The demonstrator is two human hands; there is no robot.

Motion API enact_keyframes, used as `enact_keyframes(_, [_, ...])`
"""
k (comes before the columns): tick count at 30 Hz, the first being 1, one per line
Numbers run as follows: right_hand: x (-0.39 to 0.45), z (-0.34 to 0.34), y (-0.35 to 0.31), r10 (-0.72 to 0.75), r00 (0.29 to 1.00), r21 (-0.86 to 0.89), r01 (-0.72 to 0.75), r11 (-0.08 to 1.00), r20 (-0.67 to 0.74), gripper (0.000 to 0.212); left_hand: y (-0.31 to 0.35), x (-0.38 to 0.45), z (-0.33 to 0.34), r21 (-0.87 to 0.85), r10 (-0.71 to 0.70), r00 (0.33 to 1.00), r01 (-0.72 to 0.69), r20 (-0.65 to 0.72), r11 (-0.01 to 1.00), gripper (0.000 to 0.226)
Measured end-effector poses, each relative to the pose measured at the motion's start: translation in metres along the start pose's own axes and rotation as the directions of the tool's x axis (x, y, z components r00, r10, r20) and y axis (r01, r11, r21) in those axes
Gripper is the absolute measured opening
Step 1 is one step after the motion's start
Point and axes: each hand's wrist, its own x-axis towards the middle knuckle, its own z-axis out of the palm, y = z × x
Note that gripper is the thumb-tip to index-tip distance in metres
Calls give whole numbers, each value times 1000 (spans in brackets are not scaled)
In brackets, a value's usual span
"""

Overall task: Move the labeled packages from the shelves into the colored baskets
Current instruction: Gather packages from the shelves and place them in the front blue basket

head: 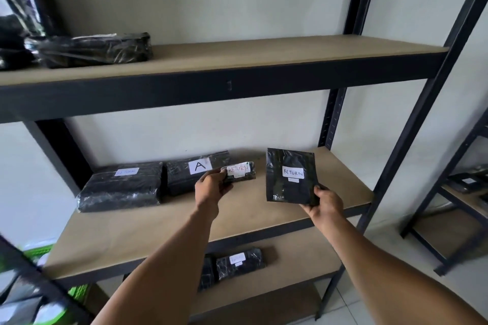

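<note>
At the lower left of the frame a green basket (39, 252) is partly seen, blurred. Right of the centre, a flat package marked RETURN (290, 177) is held upright by the right hand (324, 204), its fingers pinched on the lower corner, probably so that the label can be read. Left of it, a smaller RETURN package (239, 172) is gripped at its end by the left hand (211, 188) and seems lifted just above the middle shelf (184, 219). Behind, the package marked A (195, 170) and another labeled package (121, 186) lie near the wall. Much free board is left toward the front edge, so both packages can be drawn out without obstacle.
</note>
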Motion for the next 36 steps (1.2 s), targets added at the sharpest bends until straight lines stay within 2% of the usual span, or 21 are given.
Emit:
enact_keyframes(7, [-62,-6,17,-10,1000,-75,12,997,30,14,13,-57,-52,-18,35,999,-35,-32,999,14])
enact_keyframes(14, [-133,-6,62,67,989,-172,-44,984,130,11,25,-151,-136,-20,122,980,-127,-154,992,20])
enact_keyframes(19, [-201,-11,129,188,972,-240,-151,959,140,8,28,-216,-223,-56,120,954,-141,-273,988,18])
enact_keyframes(20, [-219,-6,144,199,967,-271,-152,951,158,4,33,-226,-243,-66,127,945,-154,-302,986,18])
enact_keyframes(24, [-272,15,204,269,933,-398,-157,904,240,10,57,-263,-317,-40,166,897,-200,-409,979,22])
enact_keyframes(28, [-312,48,267,300,907,-487,-126,864,297,17,84,-292,-398,-30,190,857,-233,-478,972,17])
enact_keyframes(31, [-346,82,318,355,878,-528,-145,837,322,10,108,-307,-465,-17,220,824,-268,-523,963,15])
enact_keyframes(36, [-402,141,415,411,853,-535,-195,822,320,15,155,-324,-586,-13,215,761,-281,-612,960,13])
